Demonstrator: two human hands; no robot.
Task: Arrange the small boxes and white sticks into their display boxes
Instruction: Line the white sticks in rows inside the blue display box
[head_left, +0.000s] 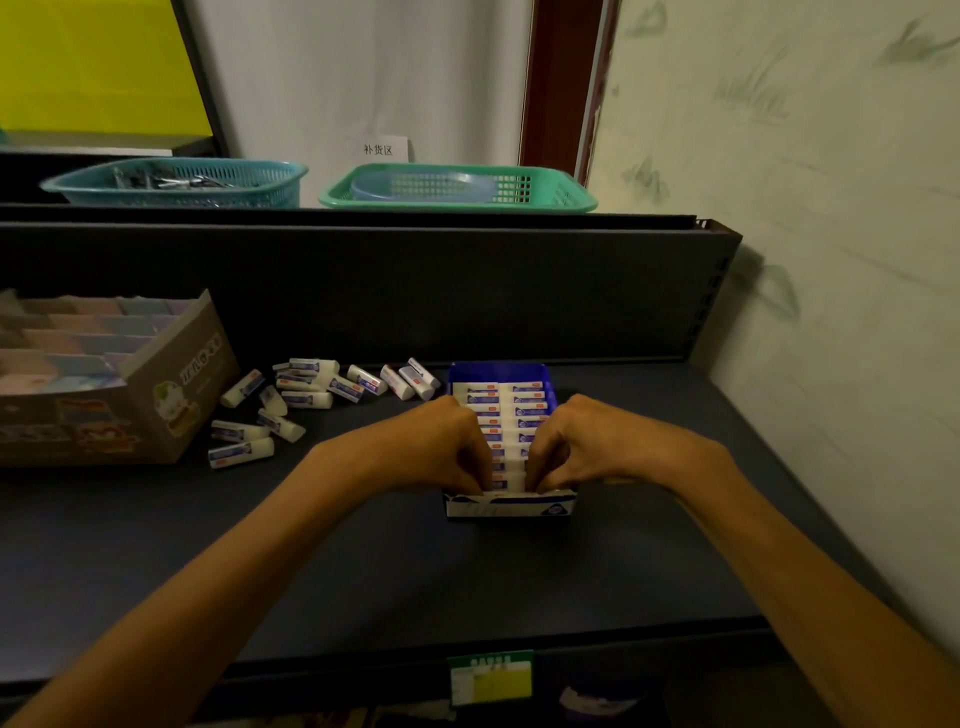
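A blue and white display box (511, 506) stands on the dark shelf, holding a row of several white sticks (498, 410) with blue labels. My left hand (441, 441) and my right hand (576, 444) reach into its front end from either side, fingers curled on the nearest sticks in the row. Several loose white sticks (306, 395) lie scattered on the shelf to the left of the box. At the far left a brown cardboard display box (176, 384) holds rows of small pastel boxes (78, 338).
The dark shelf (467, 571) has a back panel behind and a front edge with a green and yellow price tag (491, 678). On the ledge above sit a teal basket (176, 182) and a green basket (457, 187). A wall closes the right side.
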